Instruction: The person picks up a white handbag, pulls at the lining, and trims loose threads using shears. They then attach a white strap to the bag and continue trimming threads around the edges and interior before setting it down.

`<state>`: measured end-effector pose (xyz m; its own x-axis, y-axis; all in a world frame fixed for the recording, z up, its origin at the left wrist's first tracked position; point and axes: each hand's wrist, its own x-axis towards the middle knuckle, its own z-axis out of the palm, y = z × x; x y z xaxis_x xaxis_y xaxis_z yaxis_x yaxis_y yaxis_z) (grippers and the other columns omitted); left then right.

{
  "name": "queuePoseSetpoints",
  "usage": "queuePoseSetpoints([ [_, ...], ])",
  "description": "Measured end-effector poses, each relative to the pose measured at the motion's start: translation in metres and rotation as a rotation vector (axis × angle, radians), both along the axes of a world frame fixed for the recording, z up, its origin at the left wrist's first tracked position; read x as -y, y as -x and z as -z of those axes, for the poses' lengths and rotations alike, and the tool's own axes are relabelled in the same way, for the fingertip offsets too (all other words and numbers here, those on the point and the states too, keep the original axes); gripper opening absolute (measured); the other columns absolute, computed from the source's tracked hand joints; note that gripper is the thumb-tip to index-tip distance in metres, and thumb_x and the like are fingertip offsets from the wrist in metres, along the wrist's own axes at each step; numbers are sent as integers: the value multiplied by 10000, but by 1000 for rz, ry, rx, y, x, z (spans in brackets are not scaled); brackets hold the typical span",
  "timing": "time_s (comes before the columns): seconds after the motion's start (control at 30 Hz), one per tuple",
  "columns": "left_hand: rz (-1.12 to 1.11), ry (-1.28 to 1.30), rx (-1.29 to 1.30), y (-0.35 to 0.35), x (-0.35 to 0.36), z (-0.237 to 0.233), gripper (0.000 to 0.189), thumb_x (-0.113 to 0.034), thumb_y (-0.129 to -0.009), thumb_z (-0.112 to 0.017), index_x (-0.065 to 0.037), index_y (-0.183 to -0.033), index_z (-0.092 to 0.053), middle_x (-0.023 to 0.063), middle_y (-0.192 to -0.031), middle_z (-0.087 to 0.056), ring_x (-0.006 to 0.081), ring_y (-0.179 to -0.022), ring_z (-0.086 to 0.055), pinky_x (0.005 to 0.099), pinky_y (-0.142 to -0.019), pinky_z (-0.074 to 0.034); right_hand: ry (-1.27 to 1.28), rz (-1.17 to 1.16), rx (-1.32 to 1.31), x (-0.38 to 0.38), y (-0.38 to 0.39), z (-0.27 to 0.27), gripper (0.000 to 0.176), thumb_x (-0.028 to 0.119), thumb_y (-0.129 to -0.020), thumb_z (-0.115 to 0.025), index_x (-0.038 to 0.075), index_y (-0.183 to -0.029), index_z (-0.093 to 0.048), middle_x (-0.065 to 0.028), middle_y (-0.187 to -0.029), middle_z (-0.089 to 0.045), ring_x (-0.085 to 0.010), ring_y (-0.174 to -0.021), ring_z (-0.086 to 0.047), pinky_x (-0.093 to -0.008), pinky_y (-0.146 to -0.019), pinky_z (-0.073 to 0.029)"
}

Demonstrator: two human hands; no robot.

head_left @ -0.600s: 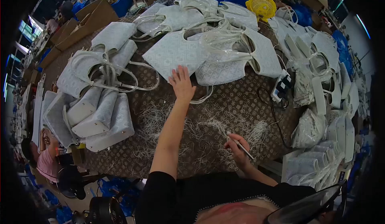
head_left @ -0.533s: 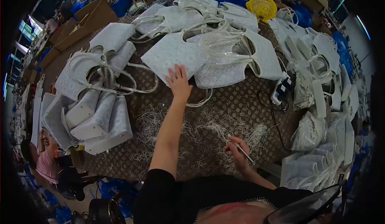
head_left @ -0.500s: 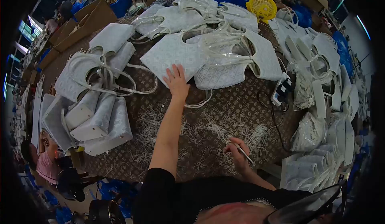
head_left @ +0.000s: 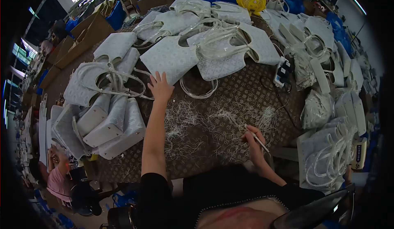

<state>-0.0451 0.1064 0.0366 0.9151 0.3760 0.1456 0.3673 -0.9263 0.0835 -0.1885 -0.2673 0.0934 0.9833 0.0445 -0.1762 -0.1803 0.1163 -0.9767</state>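
Observation:
My left hand [head_left: 161, 88] reaches forward with its fingers spread, fingertips at the lower edge of a white patterned handbag [head_left: 170, 58]. That bag lies flat, in front of a heap of similar bags with clear-wrapped handles. Nothing shows in this hand's grasp. Near the front of the table, my right hand [head_left: 255, 145] is closed round a slim, pale pen-shaped tool [head_left: 261, 143], which points down to the right. Loose white thread ends [head_left: 223, 114] lie scattered between and around both hands on the brown patterned tablecloth [head_left: 197, 143].
Several finished-looking white bags [head_left: 111, 126] are piled at the left. A power strip [head_left: 282, 73] with a dark cable lies right of centre. More bag parts [head_left: 324, 147] stack along the right edge. At the back sits a yellow basket [head_left: 251, 1]. A person in pink [head_left: 59, 184] is at the left.
The view has shifted. My left hand has slid off the bag's face toward its lower left edge, fingers still spread. My right hand keeps hold of the pen-shaped tool.

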Motion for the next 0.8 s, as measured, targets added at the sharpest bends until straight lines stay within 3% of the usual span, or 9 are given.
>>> queuePoseSetpoints([
  [0.1,7,41,-24,8,14,24,822,-315,-680,-717,-74,-1344,-297,146,-1414,-249,377,-1299,-216,570,-1000,-222,61,-79,84,-11,15,-11,239,109,-908,-486,1,-1119,-508,-74,-797,-558,-129,-728,-563,-285,-655,-489],
  [0.27,131,-39,99,-19,18,55,871,-329,-658,-735,-26,-1337,-281,170,-1405,-248,374,-1295,-220,564,-1009,-210,92,3,60,-14,37,-6,242,85,-890,-498,0,-1115,-524,-79,-836,-576,-126,-758,-574,-275,-688,-490],
  [0.33,162,-123,137,-38,19,57,889,-330,-644,-746,-48,-1341,-273,158,-1398,-263,369,-1284,-242,561,-1002,-227,93,37,25,-11,41,0,246,81,-894,-489,-10,-1120,-518,-92,-861,-571,-135,-766,-574,-291,-694,-494],
  [0.47,168,-49,98,-69,29,42,896,-320,-634,-753,-60,-1341,-267,140,-1392,-280,366,-1268,-272,557,-990,-250,151,81,31,-8,33,3,258,79,-895,-484,-33,-1126,-505,-108,-834,-577,-156,-752,-577,-307,-676,-494],
  [0.53,108,-87,47,-84,31,32,862,-297,-639,-752,-85,-1331,-283,119,-1382,-305,353,-1242,-317,555,-956,-297,160,86,22,-5,18,4,260,84,-896,-484,-32,-1127,-505,-107,-821,-579,-154,-746,-577,-308,-671,-494],
  [0.67,96,-150,105,-121,9,89,669,-226,-699,-665,-91,-1283,-368,90,-1351,-372,357,-1197,-380,544,-915,-341,156,78,26,-4,-17,9,266,98,-899,-484,-27,-1133,-506,-102,-788,-584,-151,-726,-576,-306,-654,-494],
  [0.8,169,-15,208,-84,-24,48,513,-179,-726,-626,-113,-1211,-471,82,-1186,-539,287,-1028,-536,477,-841,-413,68,128,17,-5,-33,10,274,106,-902,-486,-18,-1146,-503,-85,-804,-579,-133,-719,-569,-286,-645,-489],
])
